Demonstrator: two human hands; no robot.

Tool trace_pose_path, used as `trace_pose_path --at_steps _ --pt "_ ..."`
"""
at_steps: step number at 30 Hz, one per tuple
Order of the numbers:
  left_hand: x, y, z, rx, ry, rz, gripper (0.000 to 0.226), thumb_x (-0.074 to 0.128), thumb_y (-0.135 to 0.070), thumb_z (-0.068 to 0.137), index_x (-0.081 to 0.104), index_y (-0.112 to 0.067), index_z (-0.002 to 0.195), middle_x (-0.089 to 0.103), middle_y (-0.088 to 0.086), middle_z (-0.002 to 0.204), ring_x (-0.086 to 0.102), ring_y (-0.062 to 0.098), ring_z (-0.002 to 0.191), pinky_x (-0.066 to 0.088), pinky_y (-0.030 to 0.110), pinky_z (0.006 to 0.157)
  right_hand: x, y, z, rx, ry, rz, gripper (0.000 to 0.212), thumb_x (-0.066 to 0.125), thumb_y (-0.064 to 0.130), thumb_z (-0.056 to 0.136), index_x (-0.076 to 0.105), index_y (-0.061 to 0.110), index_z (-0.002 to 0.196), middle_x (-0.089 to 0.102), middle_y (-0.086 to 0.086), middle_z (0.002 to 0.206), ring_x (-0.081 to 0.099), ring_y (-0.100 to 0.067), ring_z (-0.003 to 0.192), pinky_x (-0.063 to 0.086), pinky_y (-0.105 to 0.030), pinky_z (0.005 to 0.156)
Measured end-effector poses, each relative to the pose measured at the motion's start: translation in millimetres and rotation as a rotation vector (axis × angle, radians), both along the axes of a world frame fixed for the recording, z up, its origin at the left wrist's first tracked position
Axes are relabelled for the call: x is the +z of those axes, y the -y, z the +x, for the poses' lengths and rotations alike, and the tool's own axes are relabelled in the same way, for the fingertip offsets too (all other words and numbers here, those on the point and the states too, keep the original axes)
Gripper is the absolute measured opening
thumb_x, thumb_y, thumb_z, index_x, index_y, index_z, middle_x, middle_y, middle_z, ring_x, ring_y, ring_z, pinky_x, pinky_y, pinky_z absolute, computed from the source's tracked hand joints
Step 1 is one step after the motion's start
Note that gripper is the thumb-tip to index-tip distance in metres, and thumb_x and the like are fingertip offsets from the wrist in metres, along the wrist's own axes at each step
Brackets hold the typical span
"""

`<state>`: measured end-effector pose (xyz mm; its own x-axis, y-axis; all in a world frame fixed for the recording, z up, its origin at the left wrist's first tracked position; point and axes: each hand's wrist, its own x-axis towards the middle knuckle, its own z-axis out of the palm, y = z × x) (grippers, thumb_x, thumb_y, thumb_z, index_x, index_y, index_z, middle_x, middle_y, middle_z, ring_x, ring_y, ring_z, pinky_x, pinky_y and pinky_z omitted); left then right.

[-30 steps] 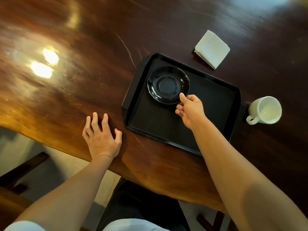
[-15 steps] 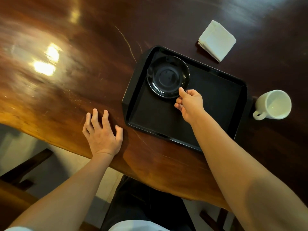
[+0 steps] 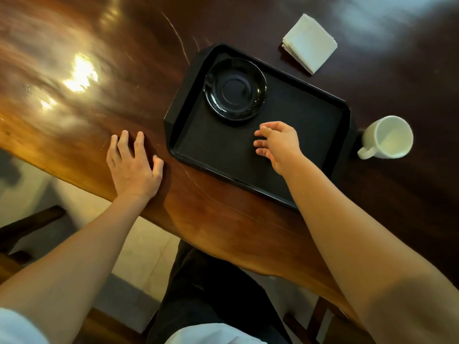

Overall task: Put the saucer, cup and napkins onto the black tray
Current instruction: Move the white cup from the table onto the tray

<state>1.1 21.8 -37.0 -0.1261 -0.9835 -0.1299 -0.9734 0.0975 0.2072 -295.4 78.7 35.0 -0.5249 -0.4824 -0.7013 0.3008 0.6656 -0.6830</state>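
Right hand (image 3: pixel 278 142) had let go of the saucer (image 3: pixel 234 88) since the earlier frames and drawn back toward the middle of the black tray (image 3: pixel 308 112), fingers now spread apart and holding nothing. Saucer lay flat in the tray's far left corner, clear of the hand. Step one of three judged done. Cup (image 3: pixel 387 137) was on the counter (image 3: pixel 99 78) just off the tray's right edge, apparently tipped on its side with the mouth toward the camera and the handle near; napkins (image 3: pixel 310 42) sat as a folded stack on the counter just beyond the tray's far edge. Both were left to move. Left hand (image 3: pixel 134 162) rested palm down on the counter beside the tray's near left corner, fingers splayed, empty. Right forearm reached across the tray's near rim.
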Motion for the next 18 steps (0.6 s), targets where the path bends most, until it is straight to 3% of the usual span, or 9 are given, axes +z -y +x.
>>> trace_pose_path --at_steps 8,18 --pt "3 -68 -32 0.055 0.025 0.079 0.063 0.038 -0.052 0.097 0.033 -0.02 0.15 0.025 0.014 0.161 0.015 0.037 0.15 0.011 0.054 0.122 14 -73 -23 -0.015 -0.057 0.027 0.012 0.056 0.016 0.102 0.065 0.012 0.109 0.067 -0.007 0.095 0.061 -0.013 0.065 0.053 -0.024 0.055" --pt "14 -135 -84 0.016 0.089 0.184 0.068 0.051 -0.048 0.094 0.033 -0.013 0.15 0.024 0.021 0.16 0.012 0.043 0.15 0.009 0.058 0.121 36 -149 -81 -0.26 -0.085 0.026 0.01 0.056 0.016 0.1 0.064 0.012 0.098 0.066 -0.008 0.09 0.058 -0.014 0.064 0.048 -0.027 0.054"
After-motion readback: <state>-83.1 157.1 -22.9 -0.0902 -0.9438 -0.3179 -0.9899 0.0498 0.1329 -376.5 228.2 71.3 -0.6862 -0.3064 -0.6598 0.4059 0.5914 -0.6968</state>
